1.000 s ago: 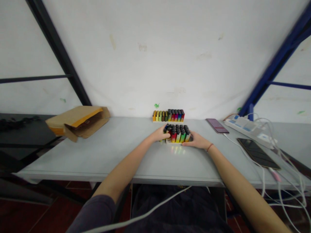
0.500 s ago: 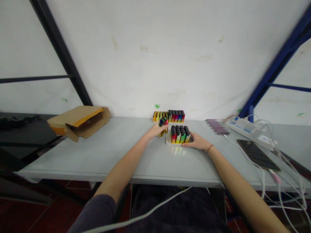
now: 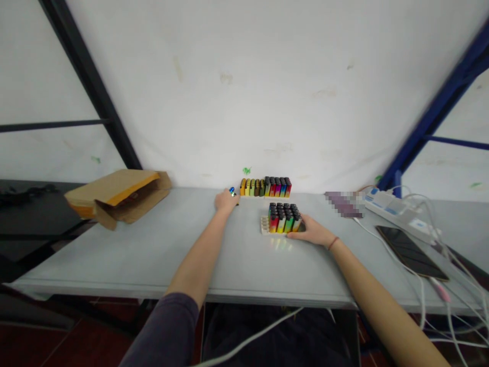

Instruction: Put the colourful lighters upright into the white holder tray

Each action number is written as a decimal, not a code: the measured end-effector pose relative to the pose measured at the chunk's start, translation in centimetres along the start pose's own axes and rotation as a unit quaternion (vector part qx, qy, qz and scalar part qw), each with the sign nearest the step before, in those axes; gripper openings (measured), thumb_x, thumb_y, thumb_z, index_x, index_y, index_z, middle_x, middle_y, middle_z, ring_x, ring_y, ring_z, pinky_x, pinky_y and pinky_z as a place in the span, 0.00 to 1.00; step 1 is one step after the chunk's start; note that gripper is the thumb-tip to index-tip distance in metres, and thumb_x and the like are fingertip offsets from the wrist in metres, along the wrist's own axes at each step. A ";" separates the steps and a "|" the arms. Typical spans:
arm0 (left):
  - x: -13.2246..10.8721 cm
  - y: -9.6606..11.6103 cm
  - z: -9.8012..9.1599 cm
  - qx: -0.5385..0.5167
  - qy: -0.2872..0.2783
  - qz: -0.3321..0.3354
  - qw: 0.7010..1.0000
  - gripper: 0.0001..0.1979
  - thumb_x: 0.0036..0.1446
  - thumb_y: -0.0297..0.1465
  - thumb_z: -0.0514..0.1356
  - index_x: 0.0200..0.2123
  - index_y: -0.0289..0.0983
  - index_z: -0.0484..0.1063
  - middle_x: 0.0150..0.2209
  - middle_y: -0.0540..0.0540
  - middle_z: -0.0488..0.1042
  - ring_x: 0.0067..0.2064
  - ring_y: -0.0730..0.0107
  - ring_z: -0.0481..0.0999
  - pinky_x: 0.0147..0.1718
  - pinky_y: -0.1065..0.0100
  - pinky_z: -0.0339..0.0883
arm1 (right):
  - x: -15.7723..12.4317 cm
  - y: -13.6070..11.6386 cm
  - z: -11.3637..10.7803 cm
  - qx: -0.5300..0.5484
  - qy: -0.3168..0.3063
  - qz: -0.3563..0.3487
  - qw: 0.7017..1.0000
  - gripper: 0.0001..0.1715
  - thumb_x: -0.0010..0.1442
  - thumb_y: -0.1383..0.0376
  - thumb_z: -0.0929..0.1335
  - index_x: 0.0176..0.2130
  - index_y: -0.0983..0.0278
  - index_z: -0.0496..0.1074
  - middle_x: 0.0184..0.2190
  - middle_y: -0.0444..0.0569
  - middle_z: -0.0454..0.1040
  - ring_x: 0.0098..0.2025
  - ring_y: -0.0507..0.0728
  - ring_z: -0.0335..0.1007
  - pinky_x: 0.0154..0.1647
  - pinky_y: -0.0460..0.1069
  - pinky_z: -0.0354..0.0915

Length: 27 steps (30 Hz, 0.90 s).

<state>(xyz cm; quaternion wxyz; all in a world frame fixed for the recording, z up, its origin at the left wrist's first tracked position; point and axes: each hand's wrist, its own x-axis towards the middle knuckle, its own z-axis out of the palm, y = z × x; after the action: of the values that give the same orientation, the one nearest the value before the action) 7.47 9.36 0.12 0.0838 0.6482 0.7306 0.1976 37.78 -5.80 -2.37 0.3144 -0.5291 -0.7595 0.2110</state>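
My left hand [image 3: 225, 202] is closed around a few lighters [image 3: 232, 190], mostly hidden by the fingers; a blue tip shows above them. It is low over the table, just left of the back row of lighters. My right hand [image 3: 314, 230] grips the right side of a white tray [image 3: 264, 226]. Several upright lighters with black tops [image 3: 283, 219], in red, yellow and green, fill this tray except for its left end, where bare slots show. Behind it stands another block of lighters, yellow and olive ones [image 3: 251, 187] at left and black-topped multicoloured ones [image 3: 278, 187] at right.
An open cardboard box [image 3: 114, 196] lies on the left of the grey table [image 3: 160, 255]. At right are a phone [image 3: 410, 252], a white power strip [image 3: 401, 214] with cables, and a blurred-out purple item [image 3: 343, 204]. A white wall [image 3: 214, 92] rises behind.
My left hand has moved left and away from the front tray, carrying the lighters to beside the back block. My right hand has stayed on the tray.
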 end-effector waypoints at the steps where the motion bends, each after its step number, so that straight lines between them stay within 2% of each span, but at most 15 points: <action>1: 0.2 0.4 0.3 0.002 0.011 0.003 1.000 0.25 0.58 0.41 0.57 0.54 0.31 0.70 0.53 0.29 0.75 0.56 0.45 0.73 0.50 0.57 0.67 | -0.1 -0.1 0.0 -0.002 0.001 0.003 1.000 0.44 0.47 0.47 0.78 0.57 0.63 0.70 0.53 0.55 0.77 0.54 0.69 0.72 0.59 0.64 0.66; 5: 1.5 0.9 0.5 0.010 0.017 -0.021 1.000 0.29 0.57 0.43 0.57 0.57 0.30 0.68 0.60 0.27 0.67 0.62 0.43 0.66 0.57 0.53 0.62 | -0.2 -0.4 0.1 -0.008 0.006 0.012 1.000 0.43 0.47 0.48 0.77 0.57 0.64 0.70 0.52 0.56 0.77 0.54 0.69 0.72 0.59 0.64 0.66; 9: 2.8 0.2 0.5 0.013 0.000 -0.056 0.998 0.31 0.58 0.47 0.56 0.58 0.31 0.66 0.60 0.27 0.66 0.63 0.43 0.65 0.58 0.51 0.61 | -0.3 -0.7 0.2 -0.002 0.008 0.011 1.000 0.43 0.47 0.48 0.77 0.57 0.64 0.71 0.52 0.56 0.77 0.53 0.70 0.72 0.58 0.63 0.66; 15: 3.7 0.5 0.9 0.030 0.042 -0.043 0.998 0.28 0.61 0.46 0.53 0.56 0.33 0.68 0.60 0.28 0.65 0.62 0.42 0.64 0.55 0.49 0.63 | -0.6 -1.0 0.3 0.002 0.018 0.006 1.000 0.42 0.48 0.49 0.77 0.57 0.64 0.70 0.53 0.57 0.76 0.53 0.69 0.72 0.58 0.63 0.66; 21: 3.7 0.9 1.0 0.018 0.096 -0.090 0.991 0.27 0.63 0.42 0.51 0.57 0.29 0.66 0.58 0.27 0.66 0.60 0.45 0.65 0.54 0.51 0.63 | -0.8 -1.2 0.5 -0.004 0.011 0.012 1.000 0.44 0.50 0.49 0.75 0.60 0.65 0.67 0.56 0.60 0.74 0.56 0.69 0.70 0.61 0.65 0.64; 24: 3.5 1.1 1.1 0.007 0.094 -0.108 0.990 0.27 0.64 0.44 0.50 0.58 0.32 0.66 0.58 0.28 0.67 0.60 0.44 0.66 0.54 0.51 0.62 | -0.9 -1.2 0.7 -0.011 0.009 0.018 1.000 0.41 0.51 0.50 0.75 0.59 0.64 0.68 0.54 0.59 0.76 0.54 0.69 0.71 0.59 0.65 0.65; 27: 3.6 1.3 1.0 -0.008 0.062 -0.115 0.991 0.27 0.65 0.45 0.46 0.56 0.35 0.70 0.59 0.29 0.66 0.61 0.44 0.65 0.55 0.49 0.61 | -1.1 -1.3 0.8 -0.015 0.012 0.020 1.000 0.40 0.51 0.51 0.74 0.58 0.63 0.68 0.53 0.58 0.76 0.53 0.69 0.72 0.58 0.64 0.67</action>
<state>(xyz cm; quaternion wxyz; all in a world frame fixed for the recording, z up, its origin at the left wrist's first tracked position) 8.55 13.15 0.25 0.0664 0.5456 0.8025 0.2323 36.62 -7.27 -2.43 0.3116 -0.5510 -0.7480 0.1994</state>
